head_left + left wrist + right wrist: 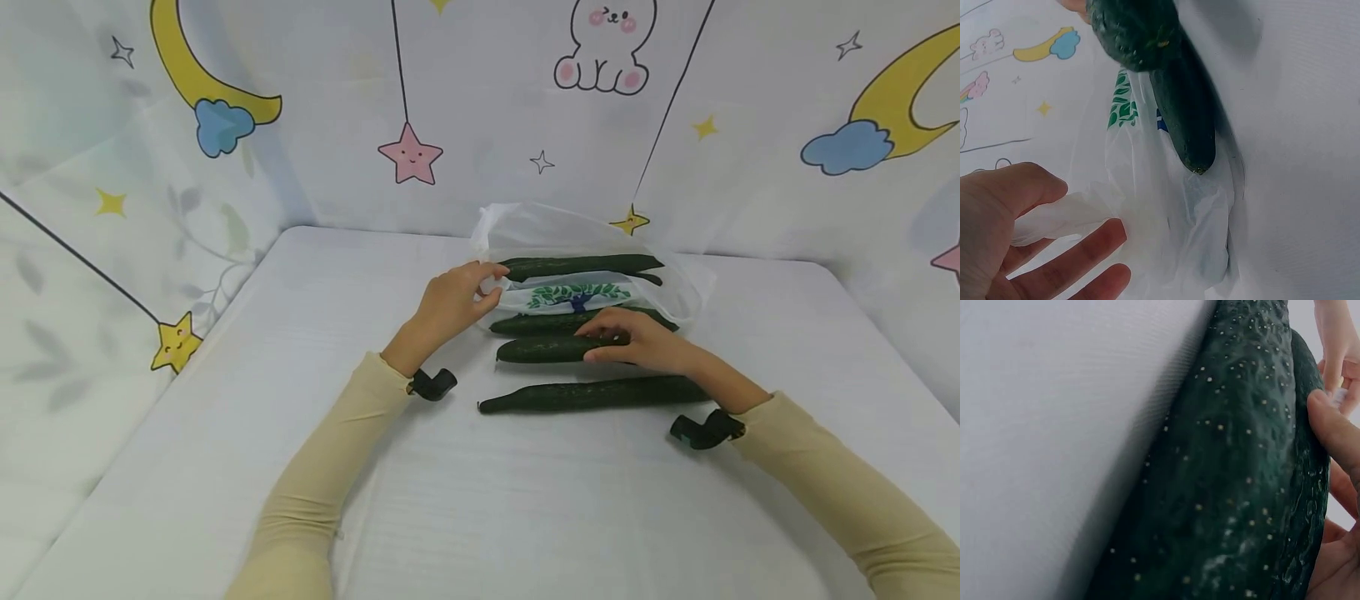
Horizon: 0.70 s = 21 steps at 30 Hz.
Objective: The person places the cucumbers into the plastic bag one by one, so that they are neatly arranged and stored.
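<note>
A dark green cucumber [534, 350] is gripped by the right hand [641, 340], with the thumb on its near side and fingers on its far side. The left hand [456, 302] is placed at the left end of a thin white plastic bag [540, 229], its thumb and fingers parted with film between them. Just beyond the gripped cucumber, a second cucumber [528, 324] is laid along the bag's near side. A third cucumber [573, 266] is seen farther back; whether it is inside the bag cannot be told. A fourth cucumber [585, 397] is set nearest, on the white table [510, 508], whose surface is faintly creased and whose far corners are rounded. Beyond it and to the left, the space is enclosed by a pale backdrop [322, 167] printed with moons, clouds and stars.

In the left wrist view, the gripped cucumber's blunt end is shown raised over the second one, a lift barely readable from the head. In the right wrist view, pale bumps on the skin are revealed; the bag's green leaf print is shown only by the other two.
</note>
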Tool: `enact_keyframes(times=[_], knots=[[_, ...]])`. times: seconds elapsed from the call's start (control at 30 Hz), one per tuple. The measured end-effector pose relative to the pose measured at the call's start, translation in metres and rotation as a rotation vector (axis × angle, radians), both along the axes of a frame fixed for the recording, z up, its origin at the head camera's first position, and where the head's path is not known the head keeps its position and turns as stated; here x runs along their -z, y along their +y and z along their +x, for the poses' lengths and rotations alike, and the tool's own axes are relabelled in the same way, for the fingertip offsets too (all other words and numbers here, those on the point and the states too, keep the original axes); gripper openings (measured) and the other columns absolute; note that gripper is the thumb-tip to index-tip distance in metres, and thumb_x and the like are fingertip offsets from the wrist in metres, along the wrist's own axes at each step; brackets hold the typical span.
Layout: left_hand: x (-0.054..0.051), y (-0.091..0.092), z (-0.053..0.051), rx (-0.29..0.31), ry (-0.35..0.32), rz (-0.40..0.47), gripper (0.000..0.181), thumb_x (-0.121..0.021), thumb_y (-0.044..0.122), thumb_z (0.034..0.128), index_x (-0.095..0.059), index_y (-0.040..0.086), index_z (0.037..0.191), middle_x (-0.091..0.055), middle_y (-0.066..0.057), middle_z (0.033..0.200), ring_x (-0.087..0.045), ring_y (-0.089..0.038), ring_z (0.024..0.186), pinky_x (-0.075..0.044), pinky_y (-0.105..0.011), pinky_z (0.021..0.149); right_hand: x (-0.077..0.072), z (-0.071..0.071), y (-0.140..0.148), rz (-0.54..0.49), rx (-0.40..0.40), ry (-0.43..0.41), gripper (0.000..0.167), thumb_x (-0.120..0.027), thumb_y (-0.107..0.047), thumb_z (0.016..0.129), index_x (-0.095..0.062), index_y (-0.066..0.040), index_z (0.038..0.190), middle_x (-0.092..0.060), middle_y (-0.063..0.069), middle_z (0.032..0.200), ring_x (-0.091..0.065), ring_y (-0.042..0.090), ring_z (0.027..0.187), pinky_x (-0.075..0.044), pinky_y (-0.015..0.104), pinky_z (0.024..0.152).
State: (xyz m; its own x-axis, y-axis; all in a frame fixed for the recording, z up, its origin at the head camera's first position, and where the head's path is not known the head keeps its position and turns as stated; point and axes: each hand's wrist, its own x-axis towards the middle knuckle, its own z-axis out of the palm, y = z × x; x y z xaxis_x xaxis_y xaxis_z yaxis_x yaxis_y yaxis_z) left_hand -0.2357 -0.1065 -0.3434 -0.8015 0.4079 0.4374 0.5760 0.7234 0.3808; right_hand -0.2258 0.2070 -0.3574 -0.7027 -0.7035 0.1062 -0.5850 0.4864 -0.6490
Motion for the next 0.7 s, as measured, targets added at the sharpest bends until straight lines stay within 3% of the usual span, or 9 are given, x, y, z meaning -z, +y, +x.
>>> enact_keyframes(times=[0.37, 0.6, 0.7], knots=[[0.0, -0.001, -0.001, -0.001, 0.003, -0.008, 0.03, -0.061, 0.016, 0.0944, -0.066, 0.01, 0.123, -0.071, -0.005, 0.11, -0.068, -0.016, 0.081, -0.044, -0.027, 0.05, -0.009, -0.001, 0.002, -0.076, 0.056, 0.083, 0.034, -0.074, -0.003, 0.084, -0.067, -0.001, 0.117, -0.065, 0.008, 0.107, -0.057, 0.006, 0.09, -0.048, 0.019, 0.077], [0.0, 0.0, -0.001, -0.004, 0.004, -0.009, 0.03, -0.061, 0.016, 0.0943, -0.067, 0.01, 0.123, -0.071, -0.004, 0.111, -0.068, -0.015, 0.08, -0.043, -0.025, 0.049, -0.016, -0.002, 0.004, -0.094, 0.109, 0.06, 0.035, -0.073, -0.002, 0.085, -0.067, -0.001, 0.119, -0.061, 0.008, 0.103, -0.059, 0.005, 0.083, -0.048, 0.02, 0.068], [0.0, -0.001, -0.001, -0.004, 0.004, -0.008, 0.03, -0.061, 0.015, 0.0941, -0.067, 0.01, 0.123, -0.071, -0.004, 0.11, -0.068, -0.015, 0.08, -0.044, -0.026, 0.049, -0.018, -0.002, 0.004, -0.087, 0.137, 0.069, 0.035, -0.073, -0.004, 0.085, -0.067, -0.001, 0.12, -0.061, 0.008, 0.105, -0.059, 0.004, 0.086, -0.048, 0.02, 0.07]])
